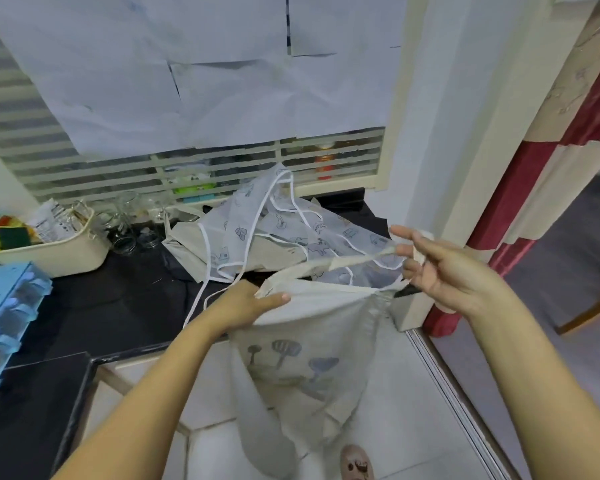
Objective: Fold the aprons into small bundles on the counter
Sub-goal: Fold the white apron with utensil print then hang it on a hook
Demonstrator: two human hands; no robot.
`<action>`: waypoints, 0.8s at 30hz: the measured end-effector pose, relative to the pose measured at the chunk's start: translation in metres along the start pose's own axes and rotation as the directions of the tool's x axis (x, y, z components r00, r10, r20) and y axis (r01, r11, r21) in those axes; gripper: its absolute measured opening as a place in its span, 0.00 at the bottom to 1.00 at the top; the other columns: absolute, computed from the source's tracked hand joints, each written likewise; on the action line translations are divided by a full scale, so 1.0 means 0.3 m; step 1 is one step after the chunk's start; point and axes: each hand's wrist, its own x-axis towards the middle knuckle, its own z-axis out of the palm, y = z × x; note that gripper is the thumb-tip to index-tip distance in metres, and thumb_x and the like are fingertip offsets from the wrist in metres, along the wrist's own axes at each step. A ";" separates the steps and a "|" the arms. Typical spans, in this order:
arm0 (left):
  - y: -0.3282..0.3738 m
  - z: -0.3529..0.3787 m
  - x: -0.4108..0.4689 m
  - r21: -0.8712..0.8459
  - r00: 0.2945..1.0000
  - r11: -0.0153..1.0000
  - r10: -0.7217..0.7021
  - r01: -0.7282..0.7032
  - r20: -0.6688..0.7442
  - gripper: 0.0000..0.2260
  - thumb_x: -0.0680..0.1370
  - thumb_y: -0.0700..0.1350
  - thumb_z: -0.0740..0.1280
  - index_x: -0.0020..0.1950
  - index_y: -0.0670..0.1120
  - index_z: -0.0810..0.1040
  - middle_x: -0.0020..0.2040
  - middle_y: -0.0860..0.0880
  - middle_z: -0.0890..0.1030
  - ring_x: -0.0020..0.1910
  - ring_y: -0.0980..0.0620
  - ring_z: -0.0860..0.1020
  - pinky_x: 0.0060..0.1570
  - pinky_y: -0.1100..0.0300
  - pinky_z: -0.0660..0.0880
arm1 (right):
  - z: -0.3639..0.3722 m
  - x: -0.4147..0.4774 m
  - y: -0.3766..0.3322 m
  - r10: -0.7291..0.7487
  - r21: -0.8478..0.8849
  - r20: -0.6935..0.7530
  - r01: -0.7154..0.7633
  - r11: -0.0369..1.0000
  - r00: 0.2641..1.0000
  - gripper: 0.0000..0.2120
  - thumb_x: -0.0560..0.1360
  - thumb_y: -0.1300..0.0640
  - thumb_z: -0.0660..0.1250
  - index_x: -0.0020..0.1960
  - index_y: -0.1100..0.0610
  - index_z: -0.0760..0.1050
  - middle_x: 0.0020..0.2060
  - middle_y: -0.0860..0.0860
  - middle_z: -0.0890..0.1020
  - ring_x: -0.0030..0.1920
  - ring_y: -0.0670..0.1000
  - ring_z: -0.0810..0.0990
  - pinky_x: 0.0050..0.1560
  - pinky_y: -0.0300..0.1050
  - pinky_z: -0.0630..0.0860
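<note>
The left hand (253, 301) grips the upper left edge of a cream fabric apron (302, 358) printed with grey-blue shapes, with the thumb pressed over the cloth. The right hand (444, 268) pinches the cream neck strap (347, 263) at the upper right, with the other fingers spread. The apron hangs in front of the black counter (118, 299), off its edge. A translucent white-trimmed apron (278, 226) lies crumpled on the counter. A cream plastic basket (59, 254) stands further left.
</note>
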 end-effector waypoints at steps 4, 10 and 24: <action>-0.111 0.102 0.070 -0.118 0.988 0.993 -0.040 0.023 -0.148 0.25 0.78 0.52 0.66 0.25 0.49 0.59 0.20 0.54 0.61 0.22 0.55 0.60 0.30 0.56 0.55 | 0.031 -0.036 -0.103 -0.078 -0.398 0.062 0.096 0.912 0.995 0.12 0.81 0.60 0.57 0.54 0.63 0.78 0.27 0.51 0.75 0.25 0.45 0.69 0.28 0.35 0.69; -0.121 0.161 0.088 -0.288 0.986 0.957 -0.022 -0.027 -0.166 0.19 0.80 0.45 0.60 0.29 0.47 0.65 0.27 0.51 0.68 0.32 0.51 0.65 0.35 0.56 0.60 | 0.061 -0.056 -0.153 0.051 -0.710 0.256 0.152 0.687 0.965 0.13 0.80 0.54 0.58 0.56 0.55 0.80 0.27 0.51 0.75 0.24 0.46 0.61 0.33 0.43 0.63; 0.049 0.058 -0.009 -0.576 0.995 0.817 -0.020 -0.038 -0.094 0.08 0.79 0.53 0.64 0.48 0.52 0.80 0.45 0.52 0.84 0.47 0.53 0.80 0.45 0.59 0.74 | 0.101 0.072 -0.245 -0.008 -0.949 0.140 0.137 0.283 0.990 0.18 0.84 0.48 0.49 0.62 0.52 0.74 0.36 0.58 0.82 0.25 0.45 0.72 0.39 0.42 0.72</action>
